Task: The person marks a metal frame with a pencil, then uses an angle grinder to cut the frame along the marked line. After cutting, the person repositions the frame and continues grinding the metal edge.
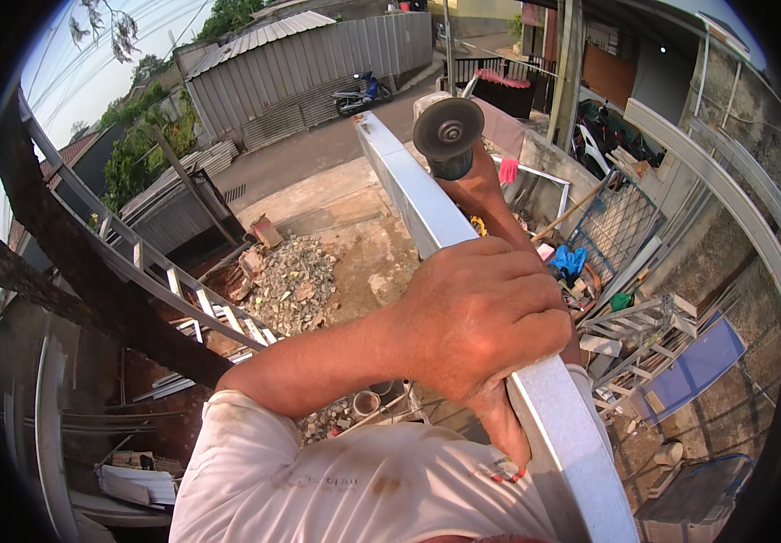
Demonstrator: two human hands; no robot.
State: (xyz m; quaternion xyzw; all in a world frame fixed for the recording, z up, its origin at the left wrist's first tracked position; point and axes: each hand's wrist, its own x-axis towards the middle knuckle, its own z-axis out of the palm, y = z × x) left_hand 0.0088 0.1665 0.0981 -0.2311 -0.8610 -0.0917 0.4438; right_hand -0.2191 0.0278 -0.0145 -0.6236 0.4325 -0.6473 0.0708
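Note:
A long silvery metal beam [417,195] runs from close by my chest outward, over the yard below. My left hand [485,326] is closed over its near part, the thumb pressed down along the side. Farther out, my right hand [478,184] grips an angle grinder [450,165], partly hidden behind its dark round disc [449,128]. The disc is just right of the beam's far part and looks apart from it, though the gap is hard to judge. My left hand and the beam cover part of my right forearm.
I am high above the ground. Dark tree limbs [73,262] and a ladder [173,281] stand at left, above a rubble heap [295,285]. Another metal beam [725,176] crosses at right, over a stepladder [648,348] and a blue panel [694,366]. A motorbike [363,94] is parked beyond.

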